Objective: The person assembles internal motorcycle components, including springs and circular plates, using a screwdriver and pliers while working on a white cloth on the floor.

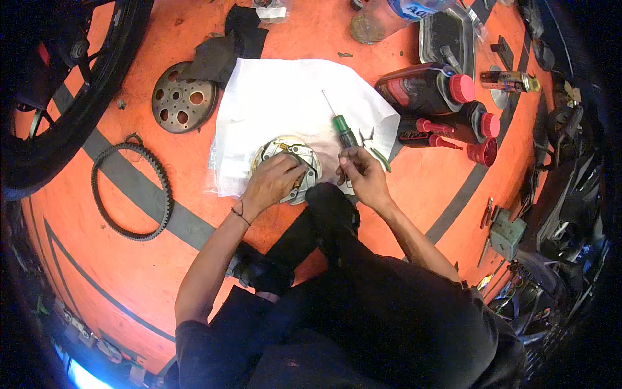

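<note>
A round metal clutch assembly with pale shoes and yellowish springs lies on a white sheet. My left hand bends over it, fingers curled onto its middle and hiding part of it. Just right of the clutch, my right hand is closed in a pinch; what sits between the fingertips is too small to make out. A screwdriver with a green and dark handle lies with its handle end against or under those fingers. Small pliers with green grips rest beside the right hand.
A perforated clutch bell and black cloth lie at far left, with a toothed drive belt nearer. Red-capped dark bottles, a spray can and a black tray stand right. A wheel fills the left edge.
</note>
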`<state>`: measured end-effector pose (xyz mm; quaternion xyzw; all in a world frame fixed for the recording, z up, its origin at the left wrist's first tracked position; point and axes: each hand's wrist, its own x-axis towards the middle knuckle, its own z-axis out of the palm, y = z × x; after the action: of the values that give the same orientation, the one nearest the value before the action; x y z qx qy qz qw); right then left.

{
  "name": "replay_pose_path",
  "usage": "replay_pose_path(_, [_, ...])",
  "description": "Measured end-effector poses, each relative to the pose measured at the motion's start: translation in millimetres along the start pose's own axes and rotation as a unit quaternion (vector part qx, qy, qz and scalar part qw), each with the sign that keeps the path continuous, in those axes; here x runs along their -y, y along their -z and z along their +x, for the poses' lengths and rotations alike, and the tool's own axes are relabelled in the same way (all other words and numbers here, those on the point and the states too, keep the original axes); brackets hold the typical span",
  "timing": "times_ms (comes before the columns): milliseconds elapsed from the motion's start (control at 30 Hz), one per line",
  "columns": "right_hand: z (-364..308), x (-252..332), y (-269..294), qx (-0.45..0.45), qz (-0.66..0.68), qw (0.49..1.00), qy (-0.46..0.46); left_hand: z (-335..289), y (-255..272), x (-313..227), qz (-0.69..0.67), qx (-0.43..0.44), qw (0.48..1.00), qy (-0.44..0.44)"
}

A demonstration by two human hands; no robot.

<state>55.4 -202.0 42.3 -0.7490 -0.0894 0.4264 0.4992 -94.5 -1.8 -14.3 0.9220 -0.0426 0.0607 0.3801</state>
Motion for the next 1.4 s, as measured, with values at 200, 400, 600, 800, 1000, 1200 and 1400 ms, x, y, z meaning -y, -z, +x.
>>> replay_pose_path(200, [-2.4, -9.8, -2.6, 0.016, 0.03, 0.999, -0.021, -2.8, -5.6, 4.7, 0.009, 0.02, 1.0, 0.003])
replay_pose_path(400, [-0.3, -17.0, -3.8, 0.025, -0.011, 1.0, -0.007, 6.6, 3.5, 0.9, 0.084, 0.046, 0.993, -0.064])
replay_pose_path(600, [-1.0, 1.6, -7.5, 0.011, -0.028, 0.999, -0.011, 7.0, -0.2, 6.9, 0.046, 0.033, 0.998, -0.037])
replay_pose_path(800, [-1.3, 7.7, -13.0, 0.011, 0.003, 1.0, -0.02, 4.5, 1.5, 8.4, 0.107, 0.082, 0.988, -0.08])
replay_pose_path(1000, [-0.3, -10.5, -10.2, 0.001, -0.007, 1.0, -0.008, 7.2, -1.7, 19.5, 0.056, 0.091, 0.992, -0.065])
replay_pose_path(1200, [-4.0, 6.0, -15.5, 0.012, 0.004, 1.0, -0.012, 9.9, 2.4, 12.2, 0.095, 0.078, 0.987, -0.106])
replay_pose_path(1400, [1.2, -8.4, -15.1, -0.013, -0.001, 1.0, 0.015, 13.3, 5.5, 10.1, 0.107, 0.083, 0.983, -0.125])
